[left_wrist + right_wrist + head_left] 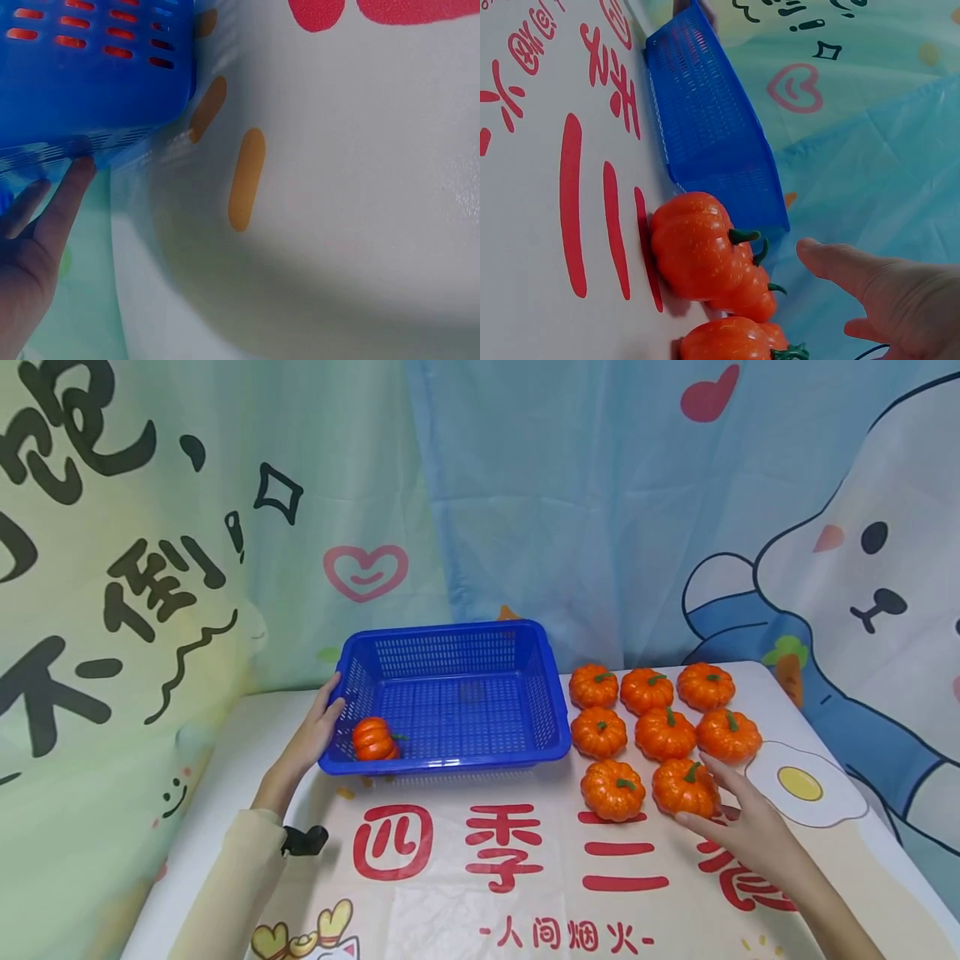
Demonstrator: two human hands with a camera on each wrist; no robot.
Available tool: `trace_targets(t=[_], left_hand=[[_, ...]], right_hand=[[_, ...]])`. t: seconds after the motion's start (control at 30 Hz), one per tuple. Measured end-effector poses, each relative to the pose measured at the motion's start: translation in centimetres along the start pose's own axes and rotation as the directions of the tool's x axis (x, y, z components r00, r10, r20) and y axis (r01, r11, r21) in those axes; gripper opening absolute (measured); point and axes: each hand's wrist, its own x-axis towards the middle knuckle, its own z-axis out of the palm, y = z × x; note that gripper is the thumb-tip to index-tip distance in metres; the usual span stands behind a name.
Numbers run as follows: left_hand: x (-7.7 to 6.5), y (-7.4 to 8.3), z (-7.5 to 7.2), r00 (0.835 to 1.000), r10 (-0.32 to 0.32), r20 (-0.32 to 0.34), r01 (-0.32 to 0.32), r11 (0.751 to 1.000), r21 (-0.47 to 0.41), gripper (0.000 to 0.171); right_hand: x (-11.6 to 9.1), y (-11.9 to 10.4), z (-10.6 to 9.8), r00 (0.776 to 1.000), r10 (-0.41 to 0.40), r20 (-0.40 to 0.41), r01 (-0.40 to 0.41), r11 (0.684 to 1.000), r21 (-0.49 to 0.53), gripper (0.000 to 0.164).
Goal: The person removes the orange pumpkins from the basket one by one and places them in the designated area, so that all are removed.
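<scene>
A blue plastic basket [450, 766] stands at the back of the table, with one small orange pumpkin [372, 740] in its front left corner. My left hand [315, 727] touches the basket's left side; the left wrist view shows straight fingers against its outer wall. Right of the basket, several glossy orange pumpkins with green stems sit in rows. My right hand [750, 822] reaches around the front right pumpkin [684, 787], thumb on its near side and fingers at its right. Beside that one lies another front pumpkin [612, 790].
Three pumpkins form the back row, including the middle one [647, 691], and three more the middle row, including the left one [598, 732]. A printed cloth [450, 902] covers the table. Behind it hangs a cartoon curtain [525, 527].
</scene>
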Motion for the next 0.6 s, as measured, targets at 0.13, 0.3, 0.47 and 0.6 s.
trace_targets(t=[0.13,0.3,0.47,0.6], left_hand=[[0.0,0.0,0.0,1.0,0.001,0.0,-0.001,1.0,-0.003,0.058],[0.0,0.0,0.1,1.0,0.0,-0.002,0.0,1.0,-0.003,0.058],[0.0,0.0,0.1,1.0,0.006,-0.006,-0.006,1.0,-0.002,0.058],[0.0,-0.1,0.1,1.0,-0.002,-0.005,0.002,1.0,0.007,0.058]], right_hand=[[-0.2,-0.3,0.1,1.0,-0.025,-0.008,0.025,1.0,0.006,0.094],[-0.3,-0.7,0.4,0.999,-0.035,-0.003,0.035,0.999,-0.006,0.093],[-0.3,-1.5,0.8,0.999,-0.006,0.031,0.006,1.0,0.014,0.092],[-0.7,-3.2,1.5,0.995,-0.011,0.098,0.001,0.995,0.1,0.085]])
